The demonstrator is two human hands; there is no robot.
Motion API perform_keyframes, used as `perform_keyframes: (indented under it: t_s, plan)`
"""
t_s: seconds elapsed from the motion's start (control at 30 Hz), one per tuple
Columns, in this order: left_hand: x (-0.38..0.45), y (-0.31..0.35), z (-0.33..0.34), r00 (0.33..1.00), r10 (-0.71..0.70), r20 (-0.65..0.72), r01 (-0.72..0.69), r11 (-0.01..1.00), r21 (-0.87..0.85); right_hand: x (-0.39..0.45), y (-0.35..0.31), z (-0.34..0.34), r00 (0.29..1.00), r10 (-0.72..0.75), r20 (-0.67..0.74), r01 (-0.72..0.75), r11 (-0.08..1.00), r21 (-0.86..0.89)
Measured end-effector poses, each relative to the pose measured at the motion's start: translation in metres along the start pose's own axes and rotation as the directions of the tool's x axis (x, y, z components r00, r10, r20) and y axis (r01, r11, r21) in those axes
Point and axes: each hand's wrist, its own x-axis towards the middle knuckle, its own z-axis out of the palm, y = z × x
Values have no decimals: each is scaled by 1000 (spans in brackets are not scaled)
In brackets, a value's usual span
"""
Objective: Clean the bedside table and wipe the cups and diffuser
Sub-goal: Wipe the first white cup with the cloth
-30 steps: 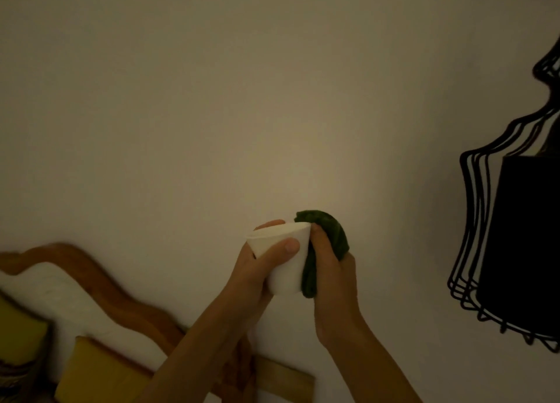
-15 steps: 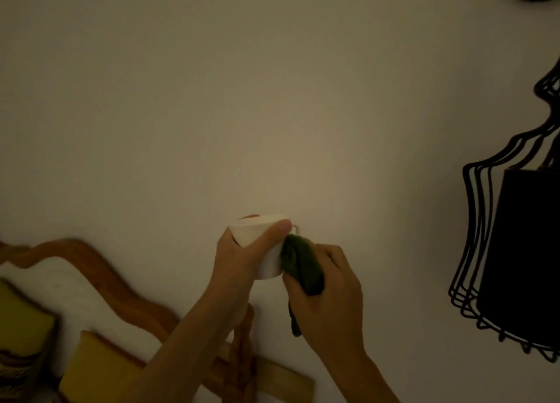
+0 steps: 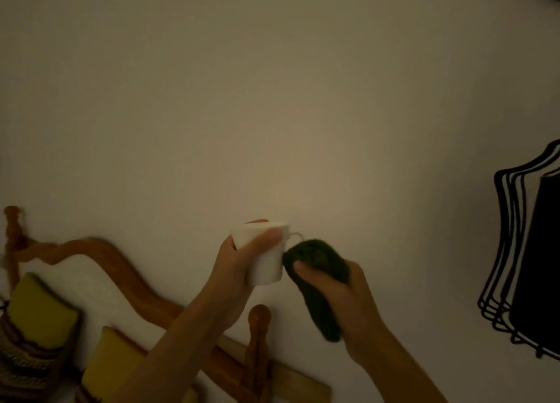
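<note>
Against the wall, at about 6 o'clock in view: cup, lifted up, likely so every side can be reached.
Left hand: fingers curled closed round the cup, thumb across its rim, steadying it.
Right hand: at 3 o'clock of the cup, fingers closed on a bunched green cloth.
Cloth: touching the cup's side just below the handle; it looks like a wiping stroke.
Lamp: well apart, at 3 o'clock.
Bedside table, diffuser: not in sight.

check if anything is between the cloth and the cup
Nothing visible. The right hand holds the green cloth right beside the white cup, which the left hand grips; whether they touch is unclear.
</note>
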Motion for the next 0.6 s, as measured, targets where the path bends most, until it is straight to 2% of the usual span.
perform_keyframes:
  t_s: [0.03, 0.07, 0.13, 0.2, 0.27, 0.3, 0.37, 0.43, 0.5, 0.6]
  plan:
    - [-1, 2, 3, 999, -25, 47, 29, 995, -98, -1, -1, 1, 995, 82, 54, -93, 968, 235]
    - [-1, 2, 7, 997, -35, 63, 44, 987, -155, 0, 1, 4, 996, 87, 23, -89, 933, 348]
    - [1, -2, 14, 999, -49, 10, 50, 974, -220, -2, 7, 17, 980, 57, -193, 20, 928, 372]
    - [0, -6, 16, 997, -68, -33, 56, 959, -277, -2, 12, 23, 900, 50, -433, 126, 921, 369]
    - [-1, -12, 14, 997, -61, -40, 48, 965, -257, -1, 13, 18, 838, 3, -546, 208, 923, 323]
    - [-2, -16, 14, 998, -60, -31, 50, 969, -241, 0, 14, 16, 829, -46, -557, 224, 940, 257]
    - [-2, -23, 15, 997, -70, 16, 72, 974, -217, 1, 14, 19, 864, -133, -485, 226, 964, 140]
    - [-1, -29, 20, 994, -80, 70, 92, 977, -192, 3, 11, 25, 889, -154, -432, 218, 970, 104]
    - [0, -33, 24, 995, -63, 80, 75, 985, -154, 6, 6, 26, 893, -94, -440, 191, 965, 180]
    - [-1, -31, 32, 999, -35, 15, 36, 997, -63, 7, -4, 26, 912, 33, -408, 105, 945, 311]
